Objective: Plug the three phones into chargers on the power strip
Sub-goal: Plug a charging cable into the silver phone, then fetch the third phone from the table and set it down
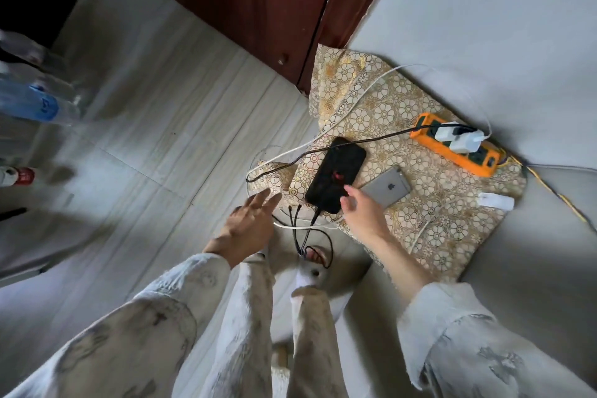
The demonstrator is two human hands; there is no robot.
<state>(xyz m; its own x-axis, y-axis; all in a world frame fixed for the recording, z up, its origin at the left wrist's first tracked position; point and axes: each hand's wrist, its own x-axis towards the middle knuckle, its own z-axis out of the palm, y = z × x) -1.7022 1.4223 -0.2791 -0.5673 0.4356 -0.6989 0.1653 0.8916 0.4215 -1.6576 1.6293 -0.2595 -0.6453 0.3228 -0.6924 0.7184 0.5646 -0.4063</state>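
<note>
A black phone (336,174) lies on a patterned cloth (420,203), with a black cable (371,140) plugged into its near end. A silver phone (389,187) lies face down just right of it. An orange power strip (458,152) at the cloth's far right carries two white chargers (458,138). A white cable (352,100) loops across the cloth. My right hand (361,208) hovers over the near ends of both phones, fingers apart, holding nothing. My left hand (250,223) is spread open left of the black phone, above loose cable ends (295,213).
A white adapter (496,201) lies on the cloth's right edge. A dark red wooden door (258,3) stands behind. Plastic bottles (29,100) sit on the tiled floor at left. A grey wall runs along the right. My sandalled foot (315,257) is below the cables.
</note>
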